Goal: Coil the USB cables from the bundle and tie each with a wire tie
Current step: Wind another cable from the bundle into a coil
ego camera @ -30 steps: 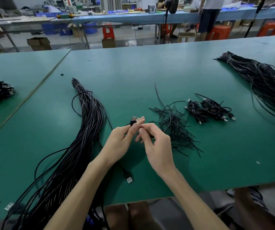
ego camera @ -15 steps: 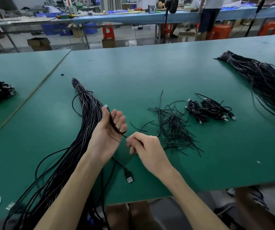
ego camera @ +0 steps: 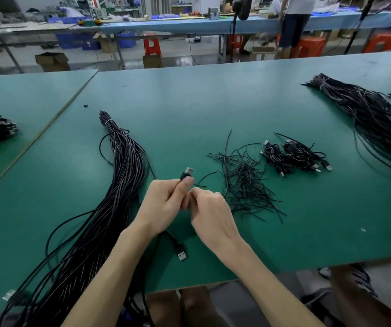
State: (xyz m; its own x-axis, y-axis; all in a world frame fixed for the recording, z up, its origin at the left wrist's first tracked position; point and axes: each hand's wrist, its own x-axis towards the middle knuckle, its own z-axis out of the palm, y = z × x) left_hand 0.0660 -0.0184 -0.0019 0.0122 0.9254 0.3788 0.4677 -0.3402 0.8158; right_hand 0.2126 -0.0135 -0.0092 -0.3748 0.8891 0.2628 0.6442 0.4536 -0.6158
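head view: my left hand (ego camera: 163,204), fingers (ego camera: 185,186) pinching usb cable (ego camera: 185,176) below its plug. my right hand (ego camera: 213,215), fingers curled, contents i cannot tell.

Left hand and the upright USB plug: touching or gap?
Touching. The head view shows the left hand pinching the USB plug by its black housing, thumb pressed on it, metal tip sticking out above.
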